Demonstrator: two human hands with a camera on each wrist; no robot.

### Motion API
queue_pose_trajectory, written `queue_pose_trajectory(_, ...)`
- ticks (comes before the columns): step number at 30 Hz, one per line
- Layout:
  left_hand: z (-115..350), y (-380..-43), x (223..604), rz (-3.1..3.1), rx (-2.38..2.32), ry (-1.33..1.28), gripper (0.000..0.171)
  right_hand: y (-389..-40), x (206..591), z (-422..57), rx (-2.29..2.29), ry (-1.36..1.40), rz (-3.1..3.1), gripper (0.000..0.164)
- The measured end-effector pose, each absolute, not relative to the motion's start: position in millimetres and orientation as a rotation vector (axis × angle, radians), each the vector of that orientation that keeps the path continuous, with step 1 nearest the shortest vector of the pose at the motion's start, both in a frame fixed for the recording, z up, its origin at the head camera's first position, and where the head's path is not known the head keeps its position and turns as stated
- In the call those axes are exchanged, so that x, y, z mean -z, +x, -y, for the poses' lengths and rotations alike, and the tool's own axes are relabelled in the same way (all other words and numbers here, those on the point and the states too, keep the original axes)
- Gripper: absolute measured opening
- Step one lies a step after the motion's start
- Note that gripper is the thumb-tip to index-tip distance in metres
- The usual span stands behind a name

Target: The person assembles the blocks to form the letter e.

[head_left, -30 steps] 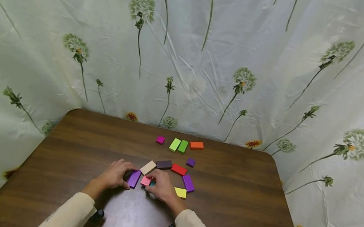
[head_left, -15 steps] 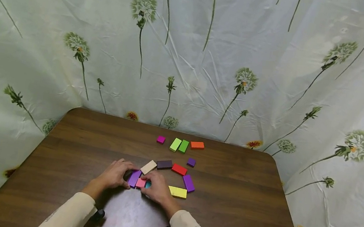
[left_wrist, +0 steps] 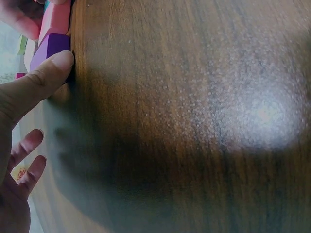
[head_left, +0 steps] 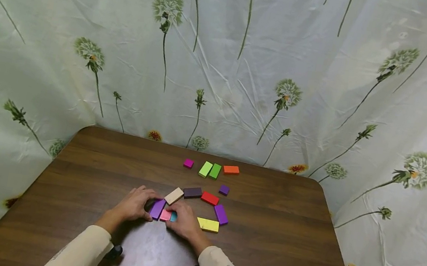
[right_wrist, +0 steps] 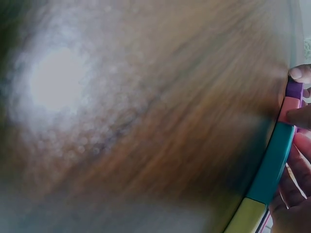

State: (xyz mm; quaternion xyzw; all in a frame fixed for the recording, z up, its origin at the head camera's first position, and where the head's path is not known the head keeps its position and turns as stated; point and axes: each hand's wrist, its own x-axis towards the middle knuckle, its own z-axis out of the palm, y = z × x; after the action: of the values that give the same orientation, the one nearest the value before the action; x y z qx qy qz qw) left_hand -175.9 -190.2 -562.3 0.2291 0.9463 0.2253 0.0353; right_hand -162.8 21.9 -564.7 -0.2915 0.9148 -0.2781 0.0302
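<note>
My left hand (head_left: pixel 135 203) holds a purple block (head_left: pixel 157 209) by its ends, the thumb on its near end in the left wrist view. Just right of it my right hand (head_left: pixel 185 221) pinches a small pink block (head_left: pixel 165 215), its thumb on the near side in the right wrist view. A teal block (right_wrist: pixel 272 162) continues the row from the pink one, partly covered by the right hand in the head view. Beyond it comes a yellow block (head_left: pixel 208 225). A beige block (head_left: pixel 174 196) sits just behind the purple one.
Dark purple (head_left: pixel 192 193), red (head_left: pixel 209 198) and violet (head_left: pixel 221 214) blocks curve round behind the hands. Farther back on the wooden table (head_left: pixel 270 252) lie a small purple block (head_left: pixel 224 190), a magenta block (head_left: pixel 188 164), two green blocks (head_left: pixel 209 170) and an orange block (head_left: pixel 231 170).
My right hand has shifted left and slightly nearer, bringing the pink block up beside the purple one. More of the yellow block now shows. The left hand has stayed in place.
</note>
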Motion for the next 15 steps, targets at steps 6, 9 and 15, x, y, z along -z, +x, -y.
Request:
queue_pose_trajectory(6,189.7,-176.5,562.3,-2.898,-0.685,0.699,0.063,-163.3,565.5,-23.5,0.837,-0.906,-2.817,0.031)
queue_pose_trajectory(9,189.8,-176.8,562.2,-2.896,-0.68,0.688,0.063,-163.7,565.6,-23.8,0.845,-0.908,-2.812,0.031)
queue_pose_trajectory(15,189.8,-176.9,562.8,-2.894,-0.681,0.681,0.063,-164.5,566.5,-24.1,0.853,-0.894,-2.805,0.031)
